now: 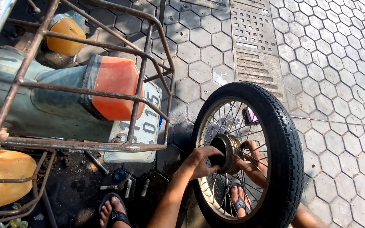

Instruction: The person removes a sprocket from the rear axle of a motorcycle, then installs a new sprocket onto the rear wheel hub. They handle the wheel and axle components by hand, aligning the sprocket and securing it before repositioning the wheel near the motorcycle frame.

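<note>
Black spoked wheel (281, 139): both hands on hub (227, 153); white plate (142, 128) leftward.

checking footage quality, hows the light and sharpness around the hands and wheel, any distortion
Head view: hard sun on the paving and tyre; deep shadow under the rusty rack, where small parts are hard to read. Left hand and right hand at the hub look sharp. Wide-angle lens bends the edges.
</note>
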